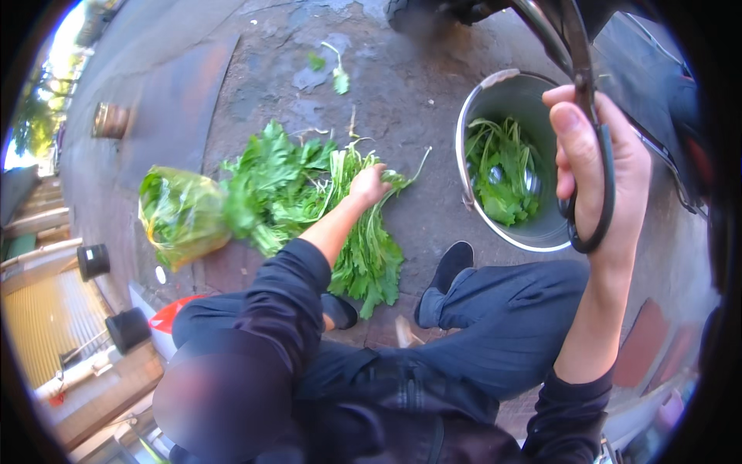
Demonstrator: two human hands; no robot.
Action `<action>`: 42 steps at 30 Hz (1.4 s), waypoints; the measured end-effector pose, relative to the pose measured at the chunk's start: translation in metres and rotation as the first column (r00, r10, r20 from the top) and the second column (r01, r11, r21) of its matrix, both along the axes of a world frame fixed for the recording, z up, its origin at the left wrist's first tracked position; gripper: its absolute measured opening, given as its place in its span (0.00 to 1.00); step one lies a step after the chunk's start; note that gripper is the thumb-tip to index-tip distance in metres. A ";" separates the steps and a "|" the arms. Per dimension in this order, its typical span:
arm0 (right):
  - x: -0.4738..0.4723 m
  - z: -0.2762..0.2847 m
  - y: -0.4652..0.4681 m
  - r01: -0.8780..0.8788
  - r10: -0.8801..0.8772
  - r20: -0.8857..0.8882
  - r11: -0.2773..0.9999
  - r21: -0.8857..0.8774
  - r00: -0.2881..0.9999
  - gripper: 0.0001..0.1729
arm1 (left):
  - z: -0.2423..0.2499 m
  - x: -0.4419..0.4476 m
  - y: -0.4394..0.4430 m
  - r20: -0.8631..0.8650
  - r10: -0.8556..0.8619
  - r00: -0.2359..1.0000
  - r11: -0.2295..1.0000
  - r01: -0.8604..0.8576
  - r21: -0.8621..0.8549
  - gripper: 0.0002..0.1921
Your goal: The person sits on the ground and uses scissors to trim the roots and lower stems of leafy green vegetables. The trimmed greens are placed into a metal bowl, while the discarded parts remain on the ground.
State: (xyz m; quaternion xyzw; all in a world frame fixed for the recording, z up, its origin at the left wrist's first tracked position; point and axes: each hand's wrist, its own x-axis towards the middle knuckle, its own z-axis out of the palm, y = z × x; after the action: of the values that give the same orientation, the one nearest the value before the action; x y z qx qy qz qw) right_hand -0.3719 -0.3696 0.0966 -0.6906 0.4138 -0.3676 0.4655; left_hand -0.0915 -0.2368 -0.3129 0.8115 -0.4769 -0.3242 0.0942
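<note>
My right hand (pixel 606 168) is raised at the right, closed around the handle of a pair of dark metal scissors (pixel 586 64) whose blades point up past the picture's top. My left hand (pixel 369 188) reaches down onto the pale stems of a bunch of leafy greens (pixel 368 261) on the ground; its fingertips are partly hidden among the stems. More leafy greens (pixel 278 180) lie in a pile left of that hand. A metal bucket (pixel 461 139) stands below and left of the scissors, with some greens (pixel 507 200) inside.
A yellowish plastic bag of greens (pixel 185 214) rests at the left. Stray leaves (pixel 341 81) lie farther off on the rough ground, and a rusty can (pixel 110 120) stands at the far left. Black pots (pixel 93 261), a red bag (pixel 171 313) and my shoes (pixel 455 264) are nearer.
</note>
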 end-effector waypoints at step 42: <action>0.117 -0.095 0.092 -0.512 0.469 0.249 0.846 0.151 0.847 0.16 | 0.253 -0.010 0.146 -0.970 0.226 -0.087 0.351 -0.922 0.164 0.12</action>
State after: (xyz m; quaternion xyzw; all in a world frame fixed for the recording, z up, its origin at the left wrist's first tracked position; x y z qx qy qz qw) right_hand -0.2550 -0.2781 0.0012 -0.6788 0.2096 -0.2580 0.6547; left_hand -0.1010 -0.0907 -0.0599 0.5041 0.0539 -0.4571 0.7308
